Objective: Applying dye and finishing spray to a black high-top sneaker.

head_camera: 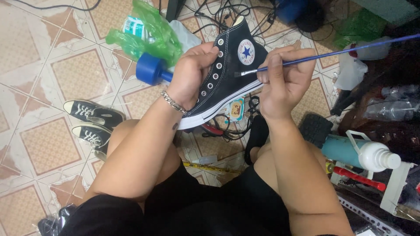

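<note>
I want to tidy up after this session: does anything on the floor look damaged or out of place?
Yes. The floor tiles are cracked and chipped along the joints, and loose black cables lie tangled behind the black high-top shoe.

Tiled floor (48,70) under me is a mess: pair of low sneakers (93,122), green plastic bag (151,32), blue dumbbell (151,70), tangled cables (218,13), yellow tape measure (210,167).

We hold our left hand (192,72) raised, fingers curled shut in a grip, wrist bent. Our right hand (284,81) sits beside it, fingertips pinched together, forearm angled upward.
</note>
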